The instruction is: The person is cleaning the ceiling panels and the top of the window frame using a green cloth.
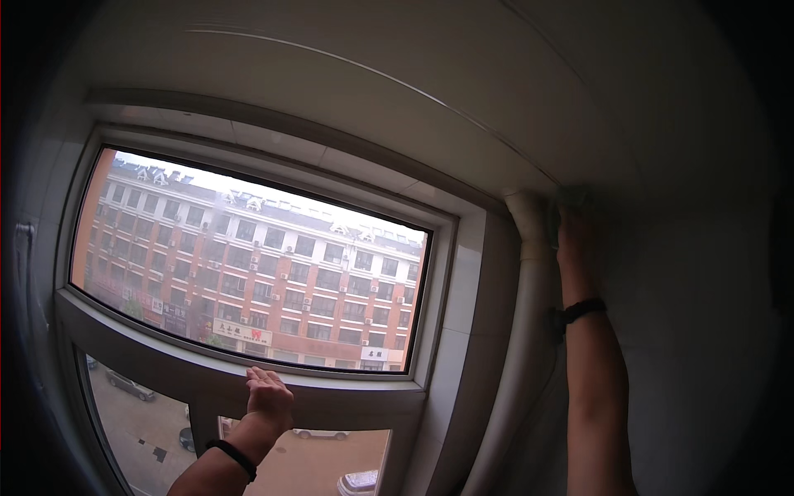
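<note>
My left hand (269, 397) has its fingers hooked over the ledge of the window's crossbar (335, 385), just under the upper pane. A black band circles that wrist. High up at the right, my right hand (574, 232) reaches into the dim corner under the ceiling panels (397, 56). It holds what looks like a greenish cloth (572, 197) against the corner; shadow and blur hide its outline and my fingertips. Close to the left of this hand, a white plastic drain pipe (532, 232) rises to the ceiling with a bend at its top.
Tiled wall (688, 347) runs along the right side, and a tiled reveal (462, 291) borders the window. A thin cable (546, 384) hangs beside the pipe. Outside the glass stand a brick building (248, 266) and parked cars (130, 384). A metal handle or rail (25, 248) is at the far left.
</note>
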A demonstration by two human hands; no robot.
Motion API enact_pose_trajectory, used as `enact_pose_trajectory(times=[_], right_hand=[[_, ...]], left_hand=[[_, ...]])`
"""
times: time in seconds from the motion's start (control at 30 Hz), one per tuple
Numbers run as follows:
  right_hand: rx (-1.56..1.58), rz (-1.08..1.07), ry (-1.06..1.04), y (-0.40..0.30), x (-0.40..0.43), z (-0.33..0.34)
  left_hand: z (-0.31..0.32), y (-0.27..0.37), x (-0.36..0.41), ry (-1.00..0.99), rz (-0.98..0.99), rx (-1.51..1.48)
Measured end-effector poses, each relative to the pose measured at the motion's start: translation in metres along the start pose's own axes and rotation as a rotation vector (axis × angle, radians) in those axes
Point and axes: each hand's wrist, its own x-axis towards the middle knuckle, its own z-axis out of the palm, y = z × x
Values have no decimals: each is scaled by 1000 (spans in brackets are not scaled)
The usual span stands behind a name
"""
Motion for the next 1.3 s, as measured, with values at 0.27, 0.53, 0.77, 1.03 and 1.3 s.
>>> enact_pose_trajectory(times=[0.27,0.53,0.77,1.03,1.3], right_hand=[[484,-502,-29,-268,-76,30],[44,-160,93,-53,7,-14],[235,328,-79,190,53,-86],[1070,229,36,49,88,-74],[577,-359,-82,-270,-28,-55]], left_hand=[[11,1,0,-92,-71,-18],[23,0,1,-68,-88,14],[1,5,-2,-132,-94,-6],[27,15,9,21,-161,57],[6,15,1,22,-171,-7]])
